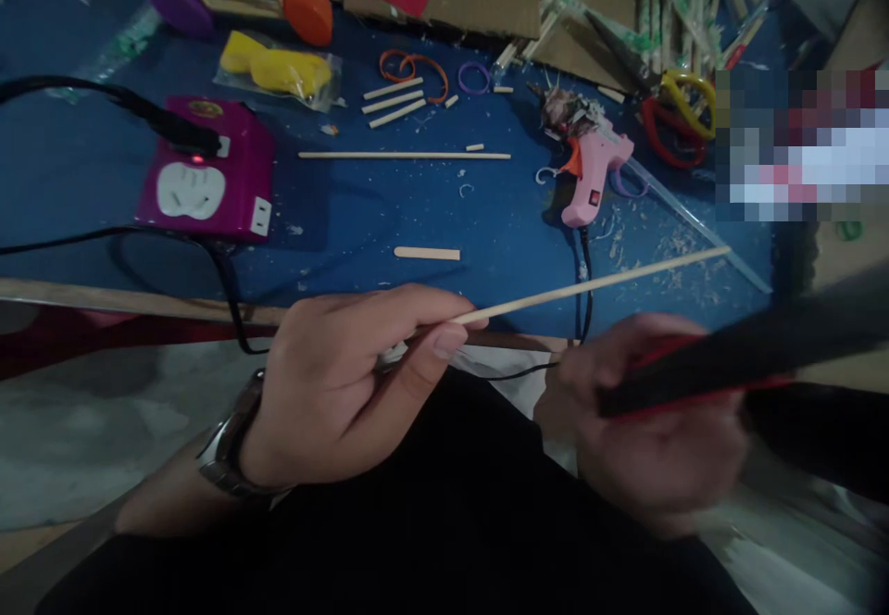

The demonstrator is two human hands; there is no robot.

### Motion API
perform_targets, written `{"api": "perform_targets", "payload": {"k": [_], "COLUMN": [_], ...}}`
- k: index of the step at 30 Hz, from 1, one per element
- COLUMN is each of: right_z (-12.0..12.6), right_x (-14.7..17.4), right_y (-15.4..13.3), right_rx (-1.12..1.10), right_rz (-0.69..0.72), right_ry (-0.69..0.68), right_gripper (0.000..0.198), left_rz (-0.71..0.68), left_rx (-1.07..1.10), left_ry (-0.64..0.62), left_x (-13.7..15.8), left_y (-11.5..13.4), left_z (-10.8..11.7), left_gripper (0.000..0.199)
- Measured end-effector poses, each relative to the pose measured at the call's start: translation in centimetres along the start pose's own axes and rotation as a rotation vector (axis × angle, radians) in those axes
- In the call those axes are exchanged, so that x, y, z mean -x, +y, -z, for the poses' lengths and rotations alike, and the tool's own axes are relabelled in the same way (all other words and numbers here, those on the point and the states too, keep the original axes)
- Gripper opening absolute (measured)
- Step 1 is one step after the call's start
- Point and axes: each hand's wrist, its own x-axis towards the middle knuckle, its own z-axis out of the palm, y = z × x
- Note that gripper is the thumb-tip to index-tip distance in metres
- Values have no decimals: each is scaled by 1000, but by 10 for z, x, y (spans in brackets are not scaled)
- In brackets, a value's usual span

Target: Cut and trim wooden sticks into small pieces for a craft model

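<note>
Between its thumb and forefinger, my left hand (pixel 361 374) pinches a thin round wooden stick (pixel 590 289) near one end. The stick slants up to the right, above the front of the blue table. My right hand (pixel 653 430), smeared by motion, is closed around a long black-and-red tool (pixel 729 346). Blur hides what kind of tool it is. Beyond my left hand lies a short flat craft stick (pixel 427 253) with one rounded end. Another long thin stick (pixel 403 156) lies farther back, near several short cut pieces (pixel 394 98).
A pink glue gun (pixel 590 166) with a clear glue stick (pixel 701 226) lies to the right. Scissors (pixel 677 115) are behind it. At left stands a purple power block (pixel 208 170) with black cords. Cardboard (pixel 444 18), bundled sticks (pixel 681 4) and a yellow packet (pixel 278 69) lie at the back.
</note>
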Motion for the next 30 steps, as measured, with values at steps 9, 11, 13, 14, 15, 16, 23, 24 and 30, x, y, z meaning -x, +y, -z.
{"api": "perform_targets", "payload": {"k": [9, 11, 13, 14, 15, 16, 23, 24, 30], "right_z": [-14, -15, -16, -16, -17, -18, -19, -19, -17], "right_x": [22, 18, 16, 15, 15, 15, 16, 16, 19], "right_y": [12, 11, 10, 10, 11, 11, 13, 14, 16], "right_rx": [-307, -334, -350, -361, -372, -386, -431, -435, -450], "right_rz": [-320, -345, -373, -381, -391, -402, -484, -484, -478], "right_ry": [-457, -445, -450, -457, -464, -473, -514, -520, -529], "right_gripper": [35, 36, 36, 36, 35, 35, 34, 34, 33], "left_rz": [-5, -36, -38, -35, -36, -36, -77, -78, -25], "left_rx": [-40, -38, -39, -43, -52, -62, -67, -62, -73], "left_ry": [-23, -21, -12, -11, -13, -14, -26, -34, -17], "left_x": [-3, -3, -4, -4, -5, -6, -8, -8, -7], "left_y": [7, 6, 6, 6, 6, 6, 4, 4, 6], "left_z": [1, 1, 1, 1, 1, 1, 1, 1, -1], "left_gripper": [16, 15, 14, 15, 15, 16, 15, 14, 16]}}
